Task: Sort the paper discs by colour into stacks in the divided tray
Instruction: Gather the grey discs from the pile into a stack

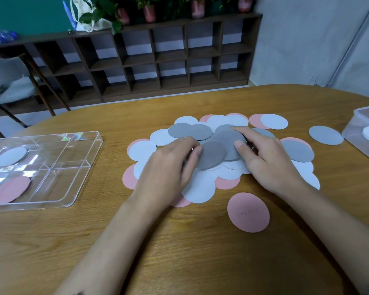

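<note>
A heap of white, grey and pink paper discs lies in the middle of the wooden table. My left hand pinches a grey disc at the heap's centre. My right hand pinches a second grey disc that lies partly under the first. The clear divided tray sits at the left, with a white disc in a far compartment and a pink disc in a near one. A single pink disc lies apart, near me.
A clear plastic box with a white disc inside stands at the right table edge. A lone grey disc lies beside it. Beyond the table are a chair and a dark cubby shelf.
</note>
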`<state>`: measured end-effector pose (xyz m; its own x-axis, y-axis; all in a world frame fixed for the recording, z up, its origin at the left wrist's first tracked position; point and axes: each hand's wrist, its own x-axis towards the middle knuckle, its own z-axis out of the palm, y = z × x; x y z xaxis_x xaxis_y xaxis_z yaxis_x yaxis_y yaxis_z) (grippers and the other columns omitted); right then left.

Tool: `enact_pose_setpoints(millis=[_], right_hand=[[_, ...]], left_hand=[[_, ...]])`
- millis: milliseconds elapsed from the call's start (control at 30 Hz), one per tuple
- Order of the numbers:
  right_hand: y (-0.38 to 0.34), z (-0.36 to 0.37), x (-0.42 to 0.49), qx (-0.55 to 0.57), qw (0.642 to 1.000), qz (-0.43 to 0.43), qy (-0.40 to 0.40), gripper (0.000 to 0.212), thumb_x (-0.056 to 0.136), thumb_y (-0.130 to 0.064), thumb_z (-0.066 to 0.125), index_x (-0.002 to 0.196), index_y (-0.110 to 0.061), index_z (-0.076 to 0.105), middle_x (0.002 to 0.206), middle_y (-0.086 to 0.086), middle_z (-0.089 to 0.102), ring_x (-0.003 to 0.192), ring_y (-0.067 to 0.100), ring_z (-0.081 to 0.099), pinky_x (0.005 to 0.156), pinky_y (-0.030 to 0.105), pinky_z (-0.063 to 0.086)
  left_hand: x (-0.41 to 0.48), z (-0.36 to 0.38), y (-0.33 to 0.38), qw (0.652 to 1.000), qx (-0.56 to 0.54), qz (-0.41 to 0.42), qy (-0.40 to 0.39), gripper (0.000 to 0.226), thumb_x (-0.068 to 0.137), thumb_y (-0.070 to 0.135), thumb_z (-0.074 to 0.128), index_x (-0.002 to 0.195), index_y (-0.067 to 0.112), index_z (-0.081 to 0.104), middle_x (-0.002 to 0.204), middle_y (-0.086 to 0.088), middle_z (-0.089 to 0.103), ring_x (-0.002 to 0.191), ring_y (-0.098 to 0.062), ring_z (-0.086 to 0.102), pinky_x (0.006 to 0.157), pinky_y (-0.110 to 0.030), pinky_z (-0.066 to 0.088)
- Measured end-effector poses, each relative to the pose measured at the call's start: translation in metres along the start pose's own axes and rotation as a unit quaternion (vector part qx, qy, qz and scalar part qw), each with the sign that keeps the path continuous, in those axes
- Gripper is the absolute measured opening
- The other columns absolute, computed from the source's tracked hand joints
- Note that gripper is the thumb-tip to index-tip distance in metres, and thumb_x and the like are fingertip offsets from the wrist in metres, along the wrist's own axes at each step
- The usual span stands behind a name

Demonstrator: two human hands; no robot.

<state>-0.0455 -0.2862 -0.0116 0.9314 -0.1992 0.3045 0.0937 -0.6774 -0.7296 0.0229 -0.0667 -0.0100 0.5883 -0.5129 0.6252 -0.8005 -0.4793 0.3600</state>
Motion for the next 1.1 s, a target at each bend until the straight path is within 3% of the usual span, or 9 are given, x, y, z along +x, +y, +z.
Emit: enact_pose_setpoints(millis=[67, 167, 300, 433, 500, 633, 767, 900, 1100], right_hand=[[-0.002, 0.001, -0.002, 0.024, 1.000, -0.006, -0.017, 0.034, 0.107, -0.019, 0.048, 0.133, -0.036, 0.061, 0.104, -0.012, 0.069, 0.094, 0.010, 0.060, 0.080, 0.032, 0.051], [-0.002, 0.004, -0.004, 0.040, 0.998, -0.021, -0.047, 0.034, 0.108, -0.018, 0.045, 0.134, -0.032, 0.062, 0.089, -0.027, 0.065, 0.088, 0.004, 0.060, 0.071, 0.015, 0.044], [-0.004, 0.005, -0.004, 0.055, 0.997, -0.024, -0.048, 0.036, 0.110, -0.019, 0.040, 0.133, -0.034, 0.062, 0.079, -0.006, 0.064, 0.078, 0.012, 0.060, 0.069, 0.030, 0.049], [-0.009, 0.008, -0.006, 0.038, 0.996, -0.042, -0.072, 0.028, 0.107, -0.032, 0.050, 0.132, -0.038, 0.060, 0.089, -0.007, 0.070, 0.083, 0.016, 0.064, 0.068, 0.030, 0.052], [-0.008, 0.008, -0.007, 0.014, 0.996, -0.048, -0.073, 0.030, 0.103, -0.027, 0.058, 0.132, -0.034, 0.060, 0.092, 0.000, 0.070, 0.083, 0.015, 0.062, 0.064, 0.019, 0.048], [-0.009, 0.009, -0.008, -0.018, 0.996, -0.054, -0.070, 0.036, 0.103, -0.020, 0.058, 0.136, -0.032, 0.058, 0.100, -0.007, 0.068, 0.093, 0.004, 0.059, 0.070, 0.010, 0.043], [-0.007, 0.005, -0.005, -0.047, 0.997, -0.045, -0.038, 0.040, 0.105, -0.022, 0.054, 0.143, -0.034, 0.051, 0.103, -0.018, 0.061, 0.089, -0.011, 0.053, 0.069, 0.004, 0.038], [-0.003, 0.000, -0.002, -0.057, 0.998, -0.018, -0.016, 0.045, 0.106, -0.027, 0.051, 0.149, -0.038, 0.044, 0.122, -0.010, 0.058, 0.089, -0.006, 0.050, 0.067, 0.002, 0.038], [-0.002, 0.001, -0.002, -0.050, 0.998, -0.022, -0.026, 0.042, 0.105, -0.025, 0.053, 0.144, -0.038, 0.048, 0.114, -0.012, 0.059, 0.098, -0.005, 0.052, 0.068, 0.003, 0.039]], left_hand=[[0.000, 0.006, 0.003, 0.999, -0.038, -0.024, 0.020, 0.015, 0.105, 0.019, 0.058, 0.094, 0.013, 0.065, 0.077, 0.016, 0.053, 0.067, 0.001, 0.048, 0.063, -0.025, 0.042], [-0.002, 0.012, 0.004, 0.997, -0.059, -0.045, 0.039, 0.010, 0.103, 0.017, 0.062, 0.098, 0.012, 0.069, 0.080, 0.014, 0.062, 0.071, -0.005, 0.058, 0.067, -0.030, 0.052], [-0.004, 0.013, 0.006, 0.989, -0.099, -0.096, 0.048, 0.008, 0.101, 0.022, 0.065, 0.101, 0.015, 0.068, 0.075, 0.006, 0.070, 0.069, -0.012, 0.070, 0.063, -0.037, 0.058], [-0.004, 0.015, 0.005, 0.986, -0.104, -0.115, 0.055, 0.010, 0.098, 0.024, 0.071, 0.100, 0.015, 0.068, 0.069, 0.004, 0.071, 0.064, -0.011, 0.070, 0.061, -0.037, 0.059], [-0.005, 0.015, 0.004, 0.986, -0.107, -0.121, 0.047, 0.012, 0.096, 0.025, 0.073, 0.097, 0.016, 0.067, 0.068, 0.005, 0.071, 0.062, -0.008, 0.070, 0.061, -0.036, 0.058], [-0.006, 0.014, 0.007, 0.988, -0.096, -0.122, 0.024, 0.018, 0.094, 0.035, 0.075, 0.097, 0.020, 0.065, 0.069, 0.010, 0.070, 0.065, -0.006, 0.069, 0.060, -0.037, 0.058], [-0.003, 0.007, -0.004, 0.992, -0.034, -0.124, 0.017, 0.025, 0.094, 0.041, 0.073, 0.111, 0.024, 0.067, 0.092, 0.012, 0.071, 0.087, -0.013, 0.067, 0.074, -0.042, 0.056], [-0.004, 0.007, -0.016, 0.981, 0.032, -0.170, -0.086, 0.048, 0.094, 0.050, 0.070, 0.134, 0.024, 0.064, 0.136, 0.005, 0.063, 0.127, -0.022, 0.053, 0.099, -0.040, 0.048], [-0.004, 0.006, -0.018, 0.975, 0.065, -0.168, -0.128, 0.040, 0.094, 0.044, 0.069, 0.128, 0.021, 0.069, 0.128, 0.004, 0.067, 0.121, -0.024, 0.055, 0.092, -0.038, 0.049]])
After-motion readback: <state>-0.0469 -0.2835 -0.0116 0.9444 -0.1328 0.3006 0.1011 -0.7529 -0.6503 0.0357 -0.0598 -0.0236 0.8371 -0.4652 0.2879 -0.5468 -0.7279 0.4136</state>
